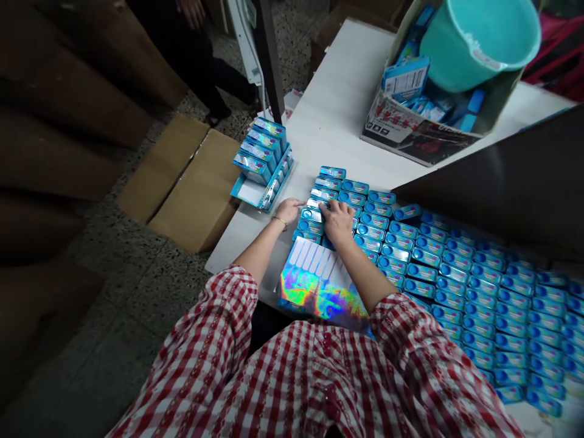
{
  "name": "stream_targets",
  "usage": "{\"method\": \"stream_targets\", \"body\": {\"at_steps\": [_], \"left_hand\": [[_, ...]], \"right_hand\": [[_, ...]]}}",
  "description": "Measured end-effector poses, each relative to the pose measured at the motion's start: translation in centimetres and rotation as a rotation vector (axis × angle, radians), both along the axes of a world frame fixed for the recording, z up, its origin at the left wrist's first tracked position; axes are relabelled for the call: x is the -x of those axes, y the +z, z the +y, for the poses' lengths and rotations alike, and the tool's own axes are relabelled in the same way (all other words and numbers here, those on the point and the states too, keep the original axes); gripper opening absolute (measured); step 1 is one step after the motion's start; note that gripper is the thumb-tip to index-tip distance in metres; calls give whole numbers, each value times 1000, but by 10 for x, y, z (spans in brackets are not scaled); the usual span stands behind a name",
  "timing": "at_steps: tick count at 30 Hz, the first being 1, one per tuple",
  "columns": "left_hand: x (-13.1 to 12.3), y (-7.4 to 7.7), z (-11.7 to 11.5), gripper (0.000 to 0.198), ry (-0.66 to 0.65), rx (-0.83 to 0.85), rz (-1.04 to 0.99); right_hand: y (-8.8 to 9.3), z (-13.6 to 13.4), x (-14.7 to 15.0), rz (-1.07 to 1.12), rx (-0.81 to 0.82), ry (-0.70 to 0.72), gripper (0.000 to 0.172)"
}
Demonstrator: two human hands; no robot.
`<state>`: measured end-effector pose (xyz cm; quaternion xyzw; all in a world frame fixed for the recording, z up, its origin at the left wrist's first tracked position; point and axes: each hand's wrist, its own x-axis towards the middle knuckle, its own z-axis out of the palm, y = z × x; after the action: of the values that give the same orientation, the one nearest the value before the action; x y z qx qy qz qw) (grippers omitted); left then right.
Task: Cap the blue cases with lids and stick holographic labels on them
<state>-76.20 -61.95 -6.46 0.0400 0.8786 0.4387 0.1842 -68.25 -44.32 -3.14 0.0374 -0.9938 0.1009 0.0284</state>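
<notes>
Rows of small blue boxes cover the white table. My left hand rests at the left edge of the rows, fingers curled on a box; a thin bracelet circles the wrist. My right hand lies palm down on the boxes beside it, fingers gripping one of them. In front of me lies a shiny holographic display box with white slots. A blue display tray filled with the same small boxes stands tilted at the table's left edge.
A cardboard carton holding blue packs and a teal bucket sits at the far right. Flat cardboard lies on the speckled floor to the left. Another person's legs stand at the back. A dark board overhangs the right side.
</notes>
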Motion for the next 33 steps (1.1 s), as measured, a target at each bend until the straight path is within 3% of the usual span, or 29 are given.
{"method": "stream_targets", "body": {"at_steps": [2, 4, 7, 9, 11, 13, 17, 21, 33], "left_hand": [[-8, 12, -6, 41, 80, 72, 99], [-30, 25, -4, 39, 70, 85, 231], [-84, 44, 19, 30, -240, 90, 335], [-123, 52, 42, 36, -460, 128, 340], [-152, 51, 62, 43, -557, 179, 334], [-168, 45, 75, 45, -554, 232, 347], [-174, 32, 80, 38, -498, 262, 390], [-178, 28, 76, 35, -478, 238, 404], [-179, 21, 79, 46, -429, 241, 410]], "right_hand": [[3, 20, -13, 30, 49, -69, 39], [8, 49, -39, 68, 121, -143, 38], [18, 86, -96, 64, 208, -164, 35], [22, 96, -131, 11, 197, -130, 33], [21, 94, -155, -62, 107, -74, 34], [15, 85, -168, -118, -7, -10, 37], [2, 74, -172, -115, -66, 121, 38], [0, 75, -170, -73, 7, 29, 37], [-4, 83, -178, -45, 73, 107, 34]]}}
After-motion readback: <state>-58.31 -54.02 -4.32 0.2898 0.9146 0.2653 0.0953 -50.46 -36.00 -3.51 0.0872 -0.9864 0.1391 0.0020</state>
